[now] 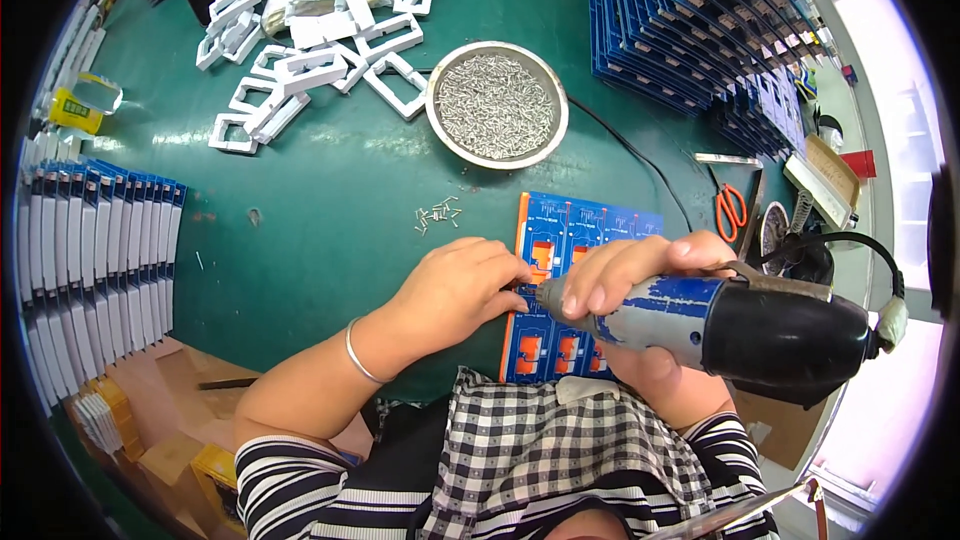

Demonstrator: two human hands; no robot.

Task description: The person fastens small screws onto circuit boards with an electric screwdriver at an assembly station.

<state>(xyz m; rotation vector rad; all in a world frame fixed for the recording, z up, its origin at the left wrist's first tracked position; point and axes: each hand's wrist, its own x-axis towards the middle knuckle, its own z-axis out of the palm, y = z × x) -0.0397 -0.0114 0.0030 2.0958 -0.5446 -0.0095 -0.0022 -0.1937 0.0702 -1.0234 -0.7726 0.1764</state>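
My right hand (635, 285) is wrapped around an electric screwdriver (740, 325) with a worn blue and grey body and a black rear end. Its nose lies low over a blue circuit board panel (512, 355) with orange cut-outs. At the panel's left edge, beside the screwdriver's nose, my left hand (465, 285) has its thumb and fingertips drawn together. What they pinch, if anything, is too small to make out. The tool and my right hand cover part of the panel. A few loose screws (438, 213) lie on the green table just beyond my left hand.
A metal bowl (440, 125) full of screws stands beyond the panel. White plastic frames (300, 70) are heaped at the far left. Stacked boards rise at left (100, 250) and far right (680, 30). Orange scissors (731, 212) lie right, near a black cable (640, 155).
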